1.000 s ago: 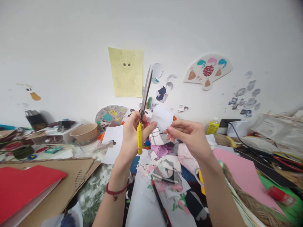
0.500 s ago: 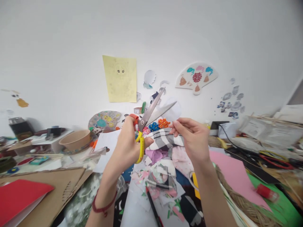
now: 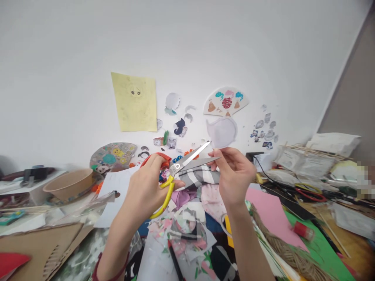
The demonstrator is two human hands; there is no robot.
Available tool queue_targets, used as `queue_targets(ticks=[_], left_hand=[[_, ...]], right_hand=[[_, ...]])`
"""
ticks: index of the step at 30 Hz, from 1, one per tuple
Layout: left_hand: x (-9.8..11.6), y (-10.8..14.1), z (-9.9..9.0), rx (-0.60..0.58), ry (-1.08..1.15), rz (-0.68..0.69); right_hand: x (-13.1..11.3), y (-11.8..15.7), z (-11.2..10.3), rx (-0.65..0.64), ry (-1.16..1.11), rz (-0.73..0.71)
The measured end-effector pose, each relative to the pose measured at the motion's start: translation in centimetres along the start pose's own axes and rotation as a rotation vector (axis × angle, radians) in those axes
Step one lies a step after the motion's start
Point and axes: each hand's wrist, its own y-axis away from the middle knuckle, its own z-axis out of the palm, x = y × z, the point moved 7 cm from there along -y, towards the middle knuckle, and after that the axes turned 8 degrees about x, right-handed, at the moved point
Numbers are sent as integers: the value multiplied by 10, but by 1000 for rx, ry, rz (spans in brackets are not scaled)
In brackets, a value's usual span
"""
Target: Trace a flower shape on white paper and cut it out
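Note:
My left hand (image 3: 146,181) is wrapped round a pair of scissors (image 3: 177,166) with yellow and red handles. The blades stand apart and point right, the lower tip close to my right fingertips. My right hand (image 3: 236,173) pinches the bottom of a thin, rounded white piece (image 3: 222,132), which rises in front of the wall; I cannot tell if it is paper or cloth. Below the hands lie a black-and-white checked cloth (image 3: 199,175), a purple cloth (image 3: 182,198) and a pale pink cloth (image 3: 211,199).
Paper scraps (image 3: 187,228) and a black pen (image 3: 175,259) lie in front. To the left are a tan bowl (image 3: 68,184) and cardboard (image 3: 38,249). On the right sit pink paper (image 3: 272,214), a red spool (image 3: 303,230) and twine (image 3: 281,249). A decorated fan (image 3: 225,102) hangs on the wall.
The scissors have swung down and to the right, bringing their blades next to my right fingertips. The white piece now shows more fully. The view has turned right.

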Motion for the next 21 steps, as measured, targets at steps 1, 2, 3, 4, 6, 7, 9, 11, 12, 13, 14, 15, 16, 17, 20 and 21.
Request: queue_targets(ticks=[1, 2, 3, 4, 6, 7, 9, 11, 12, 13, 14, 15, 16, 17, 20, 21], left_hand=[[1, 0, -1, 5, -3, 7], [1, 0, -2, 9, -8, 13], [1, 0, -3, 13, -12, 17], [0, 0, -5, 17, -16, 19], [0, 0, -7, 21, -25, 26], [-1, 0, -8, 22, -32, 32], [-1, 1, -10, 23, -49, 44], [-1, 1, -10, 19, -65, 51], [-1, 2, -10, 18, -70, 52], [-1, 2, -10, 16, -73, 53], [-1, 2, -10, 16, -74, 53], [-1, 2, -10, 18, -73, 54], [-1, 2, -9, 19, -72, 55], [-1, 2, -9, 21, -70, 56], [-1, 2, -9, 19, -68, 51], [-1, 2, -9, 15, -66, 48]], right_hand=[[-1, 1, 1, -13, 20, -14], [-2, 1, 1, -23, 38, -25], [-3, 1, 2, -28, 52, -33], [-4, 1, 2, -30, 62, -38], [-4, 1, 2, -27, 70, -33], [-4, 1, 1, -20, 70, -25], [-3, 1, 0, 0, 62, -4], [-3, 1, -1, 10, 46, 15], [-3, 1, -1, 4, 41, 22], [-3, 1, 0, -8, 43, 26], [-3, 1, 0, -25, 52, 28], [-4, 1, 1, -46, 66, 27], [-4, 1, 2, -65, 81, 24], [-4, 2, 3, -81, 94, 20], [-5, 2, 4, -103, 111, 5], [-6, 2, 4, -106, 111, 0]])
